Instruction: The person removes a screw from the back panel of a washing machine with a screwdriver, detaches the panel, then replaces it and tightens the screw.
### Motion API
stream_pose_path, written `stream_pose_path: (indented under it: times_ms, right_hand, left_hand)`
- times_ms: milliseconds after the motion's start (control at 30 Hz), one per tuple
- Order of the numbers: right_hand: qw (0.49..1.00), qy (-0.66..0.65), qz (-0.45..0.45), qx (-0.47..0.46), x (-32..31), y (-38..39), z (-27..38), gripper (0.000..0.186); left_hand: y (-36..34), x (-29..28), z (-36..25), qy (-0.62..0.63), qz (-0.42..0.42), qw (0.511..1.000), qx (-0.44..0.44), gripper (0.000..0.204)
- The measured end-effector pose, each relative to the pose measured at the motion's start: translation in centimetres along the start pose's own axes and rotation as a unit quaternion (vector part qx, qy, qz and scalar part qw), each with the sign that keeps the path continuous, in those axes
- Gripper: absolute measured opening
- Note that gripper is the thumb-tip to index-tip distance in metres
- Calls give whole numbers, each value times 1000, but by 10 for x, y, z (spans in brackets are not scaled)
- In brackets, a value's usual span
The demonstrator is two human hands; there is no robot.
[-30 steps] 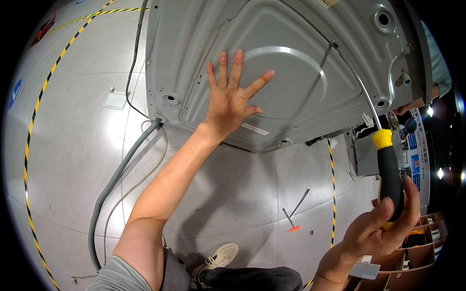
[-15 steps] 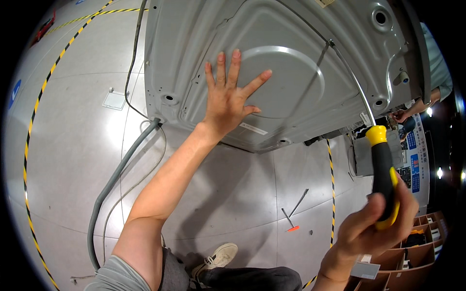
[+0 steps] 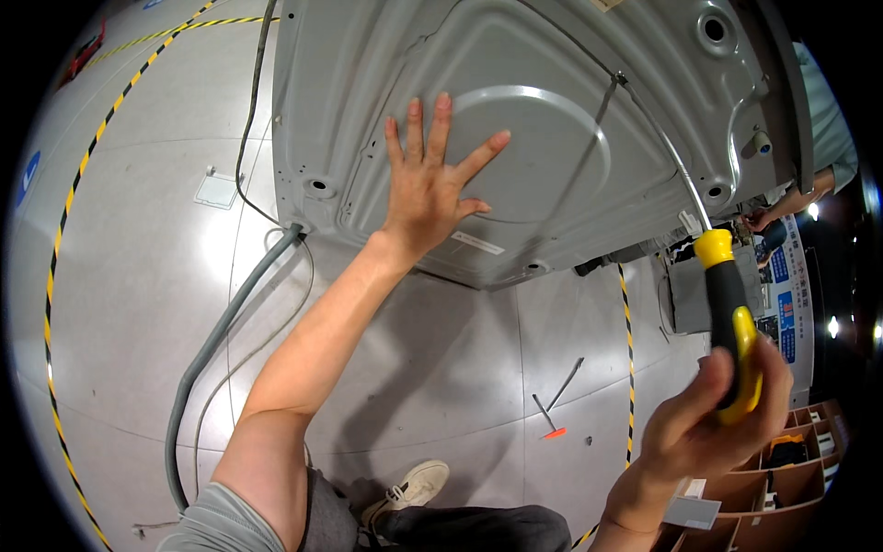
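My left hand (image 3: 425, 204) lies with fingers spread against a large grey pressed-metal panel (image 3: 538, 166) of a big appliance. In my right hand (image 3: 713, 419) is a long screwdriver (image 3: 729, 294) with a black and yellow handle, gripped near the handle's end by thumb and fingers. Its thin shaft slopes up and leftward across the panel. At the far end, the tip meets a small dark screw spot (image 3: 620, 78) on the panel; whether it is seated there I cannot tell.
A grey hose (image 3: 216, 340) and thin cables run along the left floor. A red-handled tool (image 3: 555, 432) and a dark rod (image 3: 566, 384) lie on the floor. A brown compartment box (image 3: 773, 492) stands lower right. Another person's arm (image 3: 796, 202) shows at the right.
The screwdriver's handle has turned in my right hand, with more of its yellow side showing. The panel and my left hand sit very slightly further left in view.
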State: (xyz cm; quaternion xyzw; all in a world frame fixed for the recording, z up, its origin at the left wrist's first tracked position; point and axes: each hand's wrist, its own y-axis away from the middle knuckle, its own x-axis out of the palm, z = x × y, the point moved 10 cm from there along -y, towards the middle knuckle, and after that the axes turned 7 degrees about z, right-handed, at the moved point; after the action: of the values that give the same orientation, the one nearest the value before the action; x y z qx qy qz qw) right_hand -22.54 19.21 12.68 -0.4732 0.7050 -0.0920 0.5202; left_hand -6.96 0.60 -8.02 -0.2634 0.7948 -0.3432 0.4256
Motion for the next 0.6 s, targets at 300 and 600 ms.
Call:
stream_pose_path:
  times_ms: [300, 600]
  right_hand:
    - [1000, 18, -3, 20, -4, 4, -5, 34]
    - [999, 1, -2, 43, -3, 3, -4, 45]
  left_hand:
    - [-1, 0, -4, -27, -6, 1000, 11, 103]
    - [-1, -1, -4, 13, -8, 1000, -5, 102]
